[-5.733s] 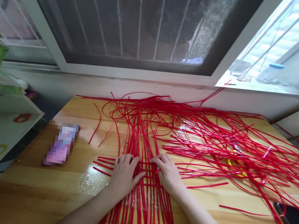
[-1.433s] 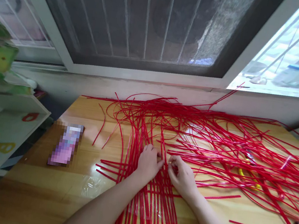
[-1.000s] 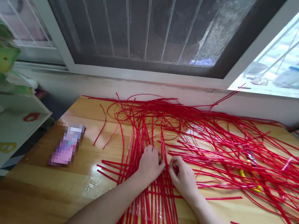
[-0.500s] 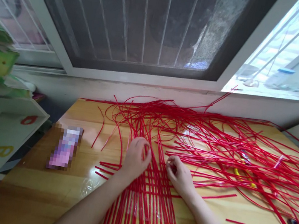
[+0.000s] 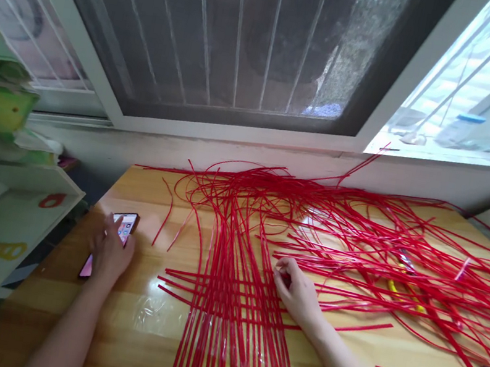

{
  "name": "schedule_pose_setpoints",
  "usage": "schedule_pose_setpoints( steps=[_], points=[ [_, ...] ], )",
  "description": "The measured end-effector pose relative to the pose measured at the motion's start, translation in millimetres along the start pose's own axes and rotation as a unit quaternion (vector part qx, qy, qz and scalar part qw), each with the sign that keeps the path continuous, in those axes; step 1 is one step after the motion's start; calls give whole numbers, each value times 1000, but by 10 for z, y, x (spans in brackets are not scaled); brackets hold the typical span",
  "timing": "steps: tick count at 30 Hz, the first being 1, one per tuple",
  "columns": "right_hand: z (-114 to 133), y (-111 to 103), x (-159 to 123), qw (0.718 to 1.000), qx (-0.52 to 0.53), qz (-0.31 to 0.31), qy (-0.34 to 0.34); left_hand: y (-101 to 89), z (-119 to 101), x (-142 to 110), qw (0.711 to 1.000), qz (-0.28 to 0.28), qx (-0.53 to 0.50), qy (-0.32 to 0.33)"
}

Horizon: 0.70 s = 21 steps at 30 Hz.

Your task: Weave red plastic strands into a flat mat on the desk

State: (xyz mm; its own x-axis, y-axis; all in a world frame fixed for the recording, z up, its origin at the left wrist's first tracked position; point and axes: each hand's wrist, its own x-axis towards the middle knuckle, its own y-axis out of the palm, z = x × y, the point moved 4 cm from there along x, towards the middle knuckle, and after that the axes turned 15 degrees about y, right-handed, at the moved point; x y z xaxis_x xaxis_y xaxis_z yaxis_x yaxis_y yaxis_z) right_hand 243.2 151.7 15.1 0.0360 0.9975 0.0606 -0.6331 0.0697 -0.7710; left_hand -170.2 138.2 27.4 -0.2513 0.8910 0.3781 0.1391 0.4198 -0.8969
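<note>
My left hand point(image 5: 113, 255) lies over a phone point(image 5: 127, 225) at the left of the table, fingers stretched across its lit screen. Long red strips point(image 5: 239, 358) run lengthwise in front of me, held down by clear tape. A few crosswise red strips point(image 5: 183, 274) pass through them as a small woven patch point(image 5: 233, 297). At the right edge of that patch rests my right hand point(image 5: 297, 289), its fingers curled in with thumb and forefinger close together. Whatever it pinches, if anything, is hidden.
A tangle of loose red strips point(image 5: 369, 229) covers the table's back and right. Among them lies something with yellow handles point(image 5: 394, 290). A white tray-like box point(image 5: 37, 192) stands left of the table. A barred window point(image 5: 248, 52) is behind.
My left hand has left the woven strips and moved left onto the phone, whose screen is now lit with icons. My right hand stays beside the strips.
</note>
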Motion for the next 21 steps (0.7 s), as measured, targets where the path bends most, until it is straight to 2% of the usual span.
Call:
schedule_pose_setpoints(
  steps=[3, 6, 12, 14, 17, 21],
  points=[
    [-21, 10, 1, 1000, -1, 2, 3, 18, -66, 8, 999, 0, 27, 28],
    [-38, 21, 3, 1000, 1, 5, 3, 21, -115, 17, 999, 13, 33, 24],
    [-38, 21, 5, 1000, 3, 5, 3, -186, -161, -2, 998, -43, 14, 40],
    [-30, 14, 2, 1000, 1, 5, 3, -233, -125, -51, 998, -45, 18, 41],
    [-22, 4, -2, 1000, 0, 4, 5, -236, -12, -187, 998, -8, 58, 29],
    [-23, 15, 2, 1000, 3, 6, 2, -212, 201, -390, 994, 66, 82, -39]
  ],
)
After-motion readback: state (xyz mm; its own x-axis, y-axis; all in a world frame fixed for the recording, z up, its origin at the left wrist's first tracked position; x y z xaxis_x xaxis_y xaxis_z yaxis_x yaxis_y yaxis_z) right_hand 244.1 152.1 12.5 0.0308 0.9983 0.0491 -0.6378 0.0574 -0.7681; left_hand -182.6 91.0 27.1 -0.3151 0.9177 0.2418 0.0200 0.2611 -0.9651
